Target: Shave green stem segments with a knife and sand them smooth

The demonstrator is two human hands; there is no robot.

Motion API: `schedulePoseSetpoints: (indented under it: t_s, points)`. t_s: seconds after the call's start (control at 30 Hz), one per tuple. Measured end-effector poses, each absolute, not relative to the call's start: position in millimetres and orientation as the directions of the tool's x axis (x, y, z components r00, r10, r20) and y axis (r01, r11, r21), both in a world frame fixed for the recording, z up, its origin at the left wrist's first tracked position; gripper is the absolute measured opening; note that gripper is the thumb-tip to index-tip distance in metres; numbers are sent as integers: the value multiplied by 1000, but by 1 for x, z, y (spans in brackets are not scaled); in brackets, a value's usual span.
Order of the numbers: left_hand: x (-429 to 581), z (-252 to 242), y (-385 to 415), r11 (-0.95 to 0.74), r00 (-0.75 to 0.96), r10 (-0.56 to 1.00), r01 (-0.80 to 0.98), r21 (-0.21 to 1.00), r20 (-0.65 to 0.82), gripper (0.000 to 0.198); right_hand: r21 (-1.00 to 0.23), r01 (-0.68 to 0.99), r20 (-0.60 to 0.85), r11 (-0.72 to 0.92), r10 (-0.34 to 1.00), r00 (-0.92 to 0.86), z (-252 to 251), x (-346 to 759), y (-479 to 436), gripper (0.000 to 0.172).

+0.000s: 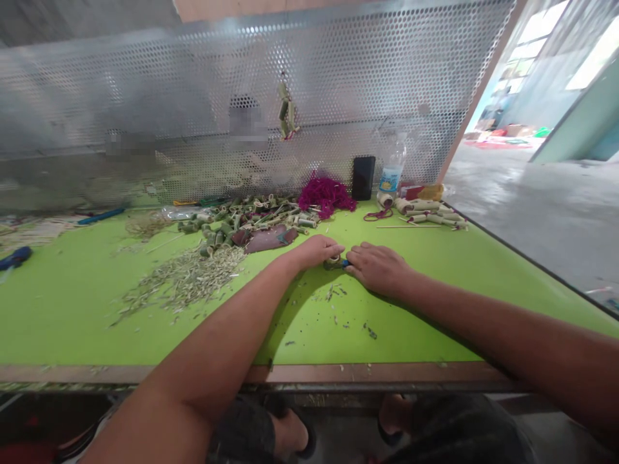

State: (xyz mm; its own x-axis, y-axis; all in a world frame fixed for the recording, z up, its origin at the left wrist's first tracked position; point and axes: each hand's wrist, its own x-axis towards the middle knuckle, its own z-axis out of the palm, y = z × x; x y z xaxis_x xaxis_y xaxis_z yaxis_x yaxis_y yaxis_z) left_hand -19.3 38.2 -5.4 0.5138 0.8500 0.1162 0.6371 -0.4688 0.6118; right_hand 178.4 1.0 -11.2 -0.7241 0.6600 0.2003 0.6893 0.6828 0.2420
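Note:
Both of my hands rest on the bright green table top (72,303), fingertips meeting near its middle. My left hand (316,250) is curled, its fingers closed around a small green rolled leaf piece (333,263). My right hand (380,267) lies knuckles up, its fingers pinched on a small blue object (345,263) that is mostly hidden, touching the leaf piece. Small green scraps (333,303) lie just in front of my hands.
A heap of rolled green leaf pieces (242,222) and leaf shavings (184,280) lies to the left. A magenta thread bundle (325,194), a black phone (363,177), a water bottle (393,169) and more rolls (428,212) stand before the perforated metal screen (145,96). Blue tools (101,216) lie far left.

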Motion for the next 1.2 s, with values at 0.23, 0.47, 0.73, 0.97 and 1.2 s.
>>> schedulePoseSetpoints:
  t_s: [0.23,0.47,0.73,0.97,1.2]
  points:
    - [-21,-9,39,-433,483,869,631,643,111,47,255,677,181,691,653,-735,-10,177,3,32]
    - [-19,-9,36,-426,442,887,670,607,135,44,213,690,128,692,680,-722,-14,174,10,33]
    - [-24,-10,37,-412,438,888,628,660,138,43,258,683,262,683,631,-730,-17,180,0,31]
    - [-25,-11,38,-406,442,888,626,666,125,47,204,730,306,653,665,-681,-17,183,-4,29]
    - [-25,-6,38,-428,498,862,616,661,95,47,158,756,292,635,701,-650,-11,181,-8,24]
